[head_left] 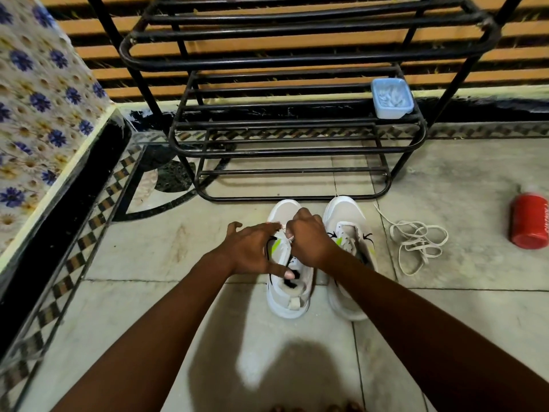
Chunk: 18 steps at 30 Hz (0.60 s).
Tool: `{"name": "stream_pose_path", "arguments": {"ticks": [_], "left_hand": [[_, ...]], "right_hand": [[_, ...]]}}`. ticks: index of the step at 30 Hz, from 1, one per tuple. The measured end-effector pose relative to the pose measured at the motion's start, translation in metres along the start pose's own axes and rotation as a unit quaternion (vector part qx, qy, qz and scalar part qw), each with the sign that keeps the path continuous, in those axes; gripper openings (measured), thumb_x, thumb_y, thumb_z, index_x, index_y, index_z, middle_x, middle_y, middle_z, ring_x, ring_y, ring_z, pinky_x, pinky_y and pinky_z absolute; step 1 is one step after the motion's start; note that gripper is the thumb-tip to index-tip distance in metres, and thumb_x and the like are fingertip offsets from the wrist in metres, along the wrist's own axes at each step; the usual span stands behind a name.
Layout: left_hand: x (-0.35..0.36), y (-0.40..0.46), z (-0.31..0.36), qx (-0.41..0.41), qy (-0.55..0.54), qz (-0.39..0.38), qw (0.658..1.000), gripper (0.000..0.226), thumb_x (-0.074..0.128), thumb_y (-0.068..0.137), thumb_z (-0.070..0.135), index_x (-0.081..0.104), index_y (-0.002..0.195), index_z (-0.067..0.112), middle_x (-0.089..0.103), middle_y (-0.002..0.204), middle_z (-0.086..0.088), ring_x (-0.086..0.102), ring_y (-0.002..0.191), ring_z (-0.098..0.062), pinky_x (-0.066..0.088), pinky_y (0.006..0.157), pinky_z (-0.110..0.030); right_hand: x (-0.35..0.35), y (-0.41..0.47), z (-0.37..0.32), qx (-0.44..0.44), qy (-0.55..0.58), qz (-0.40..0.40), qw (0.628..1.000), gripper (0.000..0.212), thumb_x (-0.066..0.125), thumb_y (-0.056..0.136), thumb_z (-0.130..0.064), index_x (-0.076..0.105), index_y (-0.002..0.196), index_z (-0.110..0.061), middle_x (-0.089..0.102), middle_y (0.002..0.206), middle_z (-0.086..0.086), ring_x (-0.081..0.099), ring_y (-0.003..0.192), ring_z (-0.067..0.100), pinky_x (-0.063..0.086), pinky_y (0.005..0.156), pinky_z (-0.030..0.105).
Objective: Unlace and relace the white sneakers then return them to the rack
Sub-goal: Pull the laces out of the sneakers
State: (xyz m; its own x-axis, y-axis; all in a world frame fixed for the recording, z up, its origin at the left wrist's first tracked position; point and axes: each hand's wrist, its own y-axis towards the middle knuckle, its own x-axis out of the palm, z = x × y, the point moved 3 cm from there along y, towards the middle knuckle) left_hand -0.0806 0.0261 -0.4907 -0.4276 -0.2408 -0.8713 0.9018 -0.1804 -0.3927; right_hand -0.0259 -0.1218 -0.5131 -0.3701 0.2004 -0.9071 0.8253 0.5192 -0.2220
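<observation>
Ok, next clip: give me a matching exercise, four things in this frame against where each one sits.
Things:
1. loose lace
2. red bottle
3. blue tub
4. left sneaker

Places:
A. on a rack shelf, at its right end
B. under both hands, left hand and right hand
C. piled on the floor just right of the right sneaker
D. lying on its side on the floor at the far right

Pairs: 1-C, 2-D, 3-A, 4-B
</observation>
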Motion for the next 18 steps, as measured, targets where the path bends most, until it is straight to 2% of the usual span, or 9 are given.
{"name": "stream_pose_path", "arguments": {"ticks": [3,5,8,10,12,14,16,18], "left_hand": [[-0.005,0.000,0.003,-0.003,0.006,-0.001,1.000,0.129,0.060,0.046,0.104,0.033,0.155,0.040,0.053,0.149,0.019,0.046,0.141,-0.010,0.016,0.116,-0.056],[-0.009,0.000,0.007,0.001,0.008,-0.008,1.000,0.128,0.059,0.045,0.104,0.034,0.153,0.041,0.059,0.141,0.018,0.050,0.136,-0.012,0.018,0.113,-0.054],[-0.012,0.000,0.008,0.002,0.010,-0.010,1.000,0.129,0.059,0.043,0.105,0.033,0.153,0.041,0.061,0.140,0.017,0.051,0.136,-0.014,0.019,0.112,-0.054],[-0.010,0.000,0.007,-0.005,0.013,-0.010,1.000,0.130,0.058,0.042,0.106,0.032,0.152,0.042,0.061,0.141,0.015,0.052,0.136,-0.015,0.019,0.112,-0.054],[-0.008,0.000,0.007,-0.010,0.018,-0.008,1.000,0.130,0.057,0.041,0.106,0.032,0.152,0.043,0.063,0.137,0.015,0.054,0.133,-0.016,0.020,0.111,-0.053],[-0.008,0.000,0.007,-0.012,0.017,-0.008,1.000,0.128,0.057,0.041,0.106,0.033,0.151,0.043,0.065,0.134,0.015,0.055,0.132,-0.016,0.020,0.111,-0.053],[-0.008,0.001,0.008,-0.014,0.016,-0.009,1.000,0.127,0.057,0.042,0.106,0.034,0.150,0.043,0.065,0.134,0.015,0.055,0.131,-0.016,0.019,0.111,-0.053],[-0.007,0.001,0.009,-0.013,0.016,-0.009,1.000,0.125,0.056,0.042,0.106,0.035,0.149,0.044,0.065,0.133,0.016,0.056,0.130,-0.017,0.019,0.111,-0.054]], "right_hand": [[-0.016,-0.006,0.004,-0.025,0.103,0.010,0.994,0.026,0.065,0.078,-0.006,0.052,0.077,-0.029,0.053,0.095,-0.009,0.046,0.121,0.024,0.036,0.101,0.038],[-0.027,-0.013,0.006,-0.038,0.169,0.025,0.985,0.039,0.066,0.072,0.005,0.049,0.066,-0.030,0.048,0.082,-0.015,0.047,0.113,0.021,0.039,0.102,0.042],[-0.026,-0.017,0.013,-0.041,0.220,0.038,0.974,0.047,0.063,0.061,0.011,0.047,0.060,-0.033,0.044,0.090,-0.013,0.046,0.102,0.008,0.032,0.104,0.039],[-0.020,-0.016,0.015,-0.058,0.242,0.050,0.967,0.040,0.058,0.059,0.004,0.049,0.059,-0.035,0.045,0.091,-0.011,0.049,0.095,0.004,0.031,0.098,0.038],[-0.018,-0.014,0.013,-0.084,0.280,0.044,0.955,0.033,0.051,0.058,-0.003,0.052,0.059,-0.036,0.049,0.084,-0.010,0.054,0.082,0.008,0.040,0.082,0.032],[-0.018,-0.012,0.012,-0.080,0.325,0.018,0.942,0.032,0.047,0.059,0.001,0.054,0.063,-0.029,0.054,0.075,-0.007,0.055,0.072,0.011,0.043,0.071,0.027],[-0.019,-0.011,0.012,-0.041,0.358,-0.011,0.933,0.031,0.044,0.066,0.007,0.055,0.070,-0.021,0.057,0.073,-0.006,0.063,0.080,0.018,0.046,0.072,0.028],[-0.021,-0.010,0.007,-0.006,0.327,-0.041,0.944,0.028,0.046,0.080,0.007,0.058,0.083,-0.018,0.063,0.085,-0.002,0.067,0.096,0.025,0.051,0.076,0.031]]}}
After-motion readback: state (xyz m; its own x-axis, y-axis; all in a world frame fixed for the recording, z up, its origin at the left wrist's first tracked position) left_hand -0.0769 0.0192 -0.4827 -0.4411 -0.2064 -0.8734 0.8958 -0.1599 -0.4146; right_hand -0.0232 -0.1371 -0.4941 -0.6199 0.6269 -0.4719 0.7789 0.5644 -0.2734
